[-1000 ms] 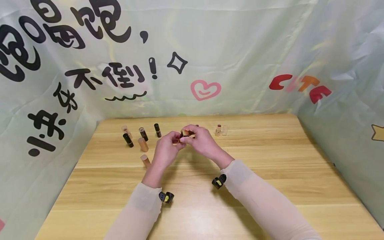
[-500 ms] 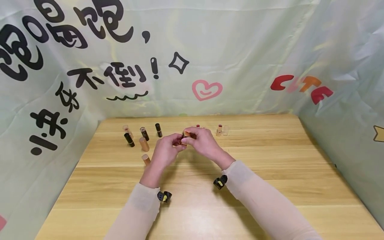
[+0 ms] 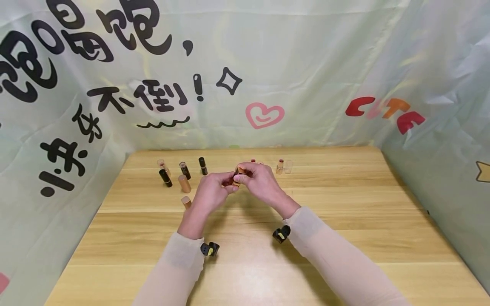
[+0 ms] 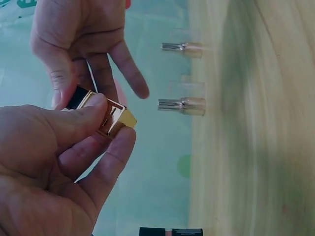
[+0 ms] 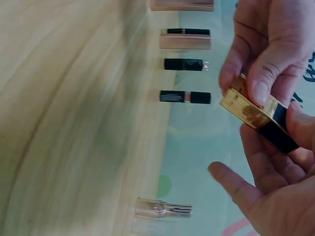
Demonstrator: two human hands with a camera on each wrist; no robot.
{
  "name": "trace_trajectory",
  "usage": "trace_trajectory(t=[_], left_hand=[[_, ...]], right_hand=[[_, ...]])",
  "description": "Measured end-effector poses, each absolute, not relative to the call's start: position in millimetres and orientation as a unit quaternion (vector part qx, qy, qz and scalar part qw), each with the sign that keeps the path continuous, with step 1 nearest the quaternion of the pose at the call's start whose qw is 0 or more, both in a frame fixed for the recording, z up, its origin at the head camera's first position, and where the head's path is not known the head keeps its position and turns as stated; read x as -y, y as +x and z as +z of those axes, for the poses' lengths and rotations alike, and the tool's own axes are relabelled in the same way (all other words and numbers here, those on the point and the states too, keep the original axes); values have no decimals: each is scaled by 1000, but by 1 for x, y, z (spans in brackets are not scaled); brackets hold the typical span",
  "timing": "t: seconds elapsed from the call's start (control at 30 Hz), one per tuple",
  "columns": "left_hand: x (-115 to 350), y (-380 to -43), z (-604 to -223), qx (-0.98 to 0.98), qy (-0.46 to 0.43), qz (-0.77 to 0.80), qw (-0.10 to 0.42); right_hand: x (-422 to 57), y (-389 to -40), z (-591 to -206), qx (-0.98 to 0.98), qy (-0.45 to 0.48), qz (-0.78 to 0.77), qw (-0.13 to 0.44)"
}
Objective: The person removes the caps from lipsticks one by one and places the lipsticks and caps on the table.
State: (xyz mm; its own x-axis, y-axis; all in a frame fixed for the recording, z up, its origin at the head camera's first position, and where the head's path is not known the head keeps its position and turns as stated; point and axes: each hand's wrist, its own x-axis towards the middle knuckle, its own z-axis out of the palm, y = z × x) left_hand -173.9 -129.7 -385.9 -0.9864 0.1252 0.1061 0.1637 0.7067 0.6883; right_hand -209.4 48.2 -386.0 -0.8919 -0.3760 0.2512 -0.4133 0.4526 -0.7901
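Observation:
My two hands meet over the middle of the table, working on one square lipstick tube, black at one end and gold at the other. The thumb and fingers of my left hand pinch the gold part. At the black part, my right hand grips with thumb and fingers, while one finger sticks out straight. In the head view, my left hand and right hand cover most of the tube. The tube is tilted and held up off the table.
Several lipsticks stand at the back left, among them a black one and a rose-gold one. At the back right, a lipstick with a red tip stands beside a clear cap. Another red tip shows behind my right hand.
Both hands keep hold of the tube. It tilts slightly, and less of its gold top shows. The view has shifted a little.

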Motion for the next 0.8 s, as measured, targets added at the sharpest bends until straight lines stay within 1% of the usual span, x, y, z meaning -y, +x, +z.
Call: trace_trajectory(t=[0.2, 0.3, 0.37, 0.53, 0.63, 0.8], left_hand=[[128, -174, -379, 911, -69, -406, 15], [124, -175, -379, 895, -53, -443, 10], [121, -177, -382, 886, -42, -462, 15], [116, -181, -389, 872, -38, -487, 39], [116, -182, -392, 866, -34, -498, 43], [117, -181, -394, 857, -34, -512, 41]], right_hand=[[-50, -214, -382, 817, 209, 536, -29], [-51, -215, -382, 810, 201, 550, -38], [-52, -214, -383, 812, 195, 548, -35], [-52, -212, -384, 821, 187, 540, -5], [-53, -211, -383, 827, 188, 530, 6], [-55, -210, -380, 833, 194, 517, 8]])
